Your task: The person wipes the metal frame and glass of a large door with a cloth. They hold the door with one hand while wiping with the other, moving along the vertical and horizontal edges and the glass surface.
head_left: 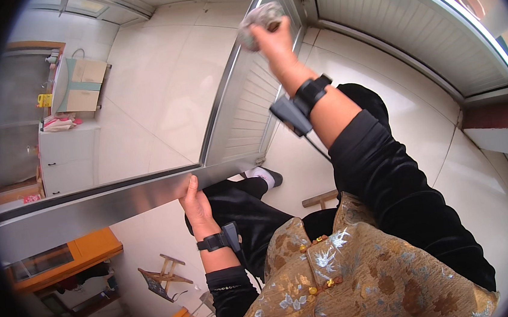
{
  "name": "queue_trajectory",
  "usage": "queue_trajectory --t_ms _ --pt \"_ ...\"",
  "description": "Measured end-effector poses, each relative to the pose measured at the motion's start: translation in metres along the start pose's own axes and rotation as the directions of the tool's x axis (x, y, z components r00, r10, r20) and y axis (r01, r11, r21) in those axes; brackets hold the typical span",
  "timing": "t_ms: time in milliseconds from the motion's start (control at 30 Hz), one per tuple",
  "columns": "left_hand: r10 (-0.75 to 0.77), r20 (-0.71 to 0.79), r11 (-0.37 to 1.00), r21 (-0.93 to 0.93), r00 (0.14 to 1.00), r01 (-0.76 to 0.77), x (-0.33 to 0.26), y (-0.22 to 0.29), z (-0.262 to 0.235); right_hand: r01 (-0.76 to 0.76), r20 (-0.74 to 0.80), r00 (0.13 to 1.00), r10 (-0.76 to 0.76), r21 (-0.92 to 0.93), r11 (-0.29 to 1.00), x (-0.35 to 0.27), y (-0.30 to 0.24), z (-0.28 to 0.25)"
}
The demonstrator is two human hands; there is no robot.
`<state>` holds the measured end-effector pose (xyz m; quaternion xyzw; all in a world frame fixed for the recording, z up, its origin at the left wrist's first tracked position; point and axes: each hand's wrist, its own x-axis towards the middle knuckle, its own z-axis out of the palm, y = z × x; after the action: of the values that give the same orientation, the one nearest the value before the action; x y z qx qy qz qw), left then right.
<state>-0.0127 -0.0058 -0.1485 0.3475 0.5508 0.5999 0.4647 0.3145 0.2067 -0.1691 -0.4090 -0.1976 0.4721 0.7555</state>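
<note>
My right hand (272,36) is raised and shut on a crumpled grey cloth (259,19), pressing it against the metal frame of a door (227,94). My left hand (194,203) grips the lower metal edge of the same door (119,200), fingers curled over it. Both wrists carry a black strap with a small black device. My legs in black trousers and a white sock in a dark shoe (264,174) show below the door.
Pale floor tiles spread on both sides of the door. A white cabinet (66,157) and a cardboard box (81,86) stand at the left. A small wooden folding stool (165,278) lies lower left. A white slatted wall (400,31) curves along the right.
</note>
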Motion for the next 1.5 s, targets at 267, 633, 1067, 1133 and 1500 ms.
queue_trajectory --t_ms 267,633,1067,1133,1500 --pt "0.012 0.019 1.000 0.003 1.000 -0.012 -0.001 0.001 0.003 0.038 -0.026 0.996 -0.082 -0.721 0.692 0.004 0.060 -0.003" --pt "-0.003 0.025 0.999 0.033 1.000 0.003 -0.004 0.005 0.007 0.143 0.401 0.896 0.193 -0.671 0.727 -0.100 0.060 -0.002" --pt "-0.008 0.004 1.000 -0.003 1.000 0.008 -0.003 0.004 0.005 0.080 0.136 0.991 0.012 -0.645 0.760 -0.019 0.010 -0.006" --pt "-0.011 0.003 1.000 0.001 1.000 0.011 -0.003 0.004 0.005 -0.038 -0.037 0.999 0.020 -0.573 0.818 -0.008 0.023 -0.013" --pt "0.008 0.024 1.000 0.025 1.000 -0.009 -0.002 0.003 0.005 0.165 0.280 0.958 0.063 -0.717 0.677 -0.058 0.059 -0.010"
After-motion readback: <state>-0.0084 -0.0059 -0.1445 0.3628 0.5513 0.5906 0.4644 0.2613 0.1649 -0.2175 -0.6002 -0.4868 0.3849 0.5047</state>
